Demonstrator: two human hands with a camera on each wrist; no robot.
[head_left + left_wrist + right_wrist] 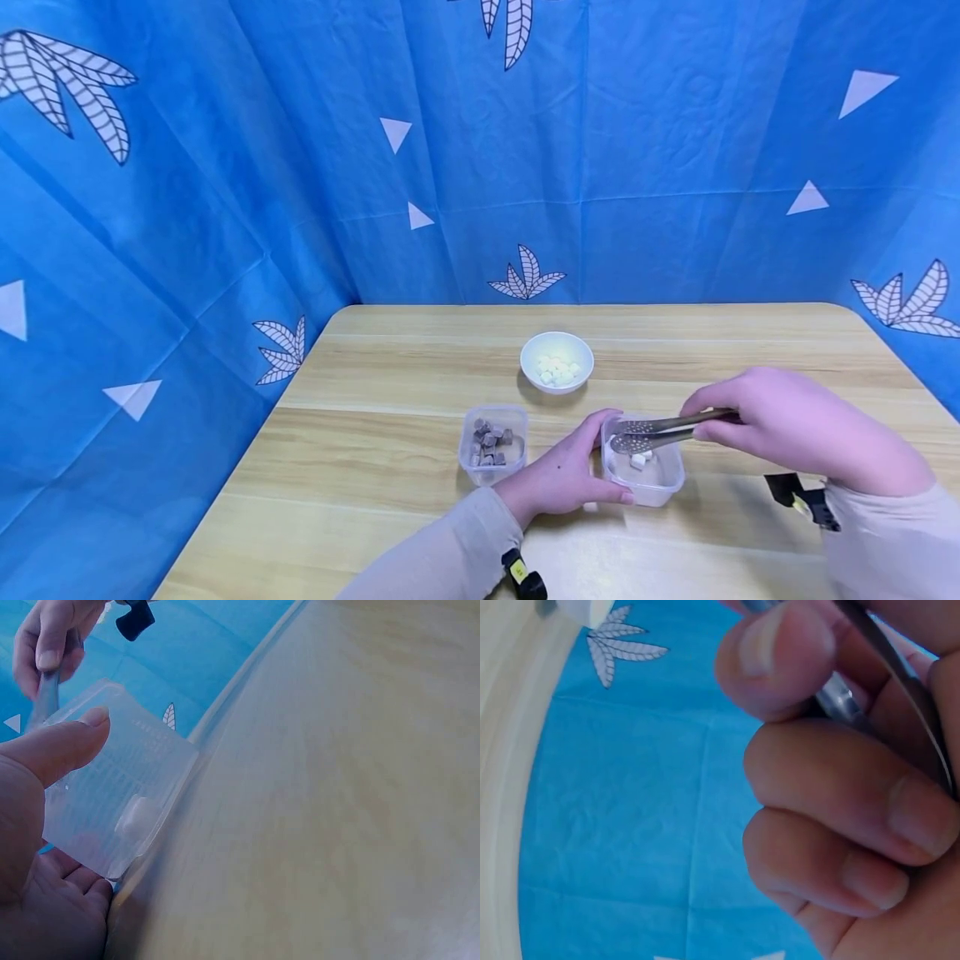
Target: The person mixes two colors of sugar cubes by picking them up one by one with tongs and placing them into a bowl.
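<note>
Wooden table [375, 517] | left hand [566, 475] grips clear tub [660, 492] | right hand [787, 425] pinches tongs [660, 432] over white cube [638, 460] | loose squeeze could drop it

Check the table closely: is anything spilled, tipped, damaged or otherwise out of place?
One small white piece seems to lie on the table outside the clear tub the left hand steadies. Otherwise nothing stands out; all containers sit upright.

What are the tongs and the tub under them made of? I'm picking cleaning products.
The silvery perforated tongs look like polished metal, given their shine. The clear square tub looks like thin translucent plastic: the table shows through its walls.
</note>
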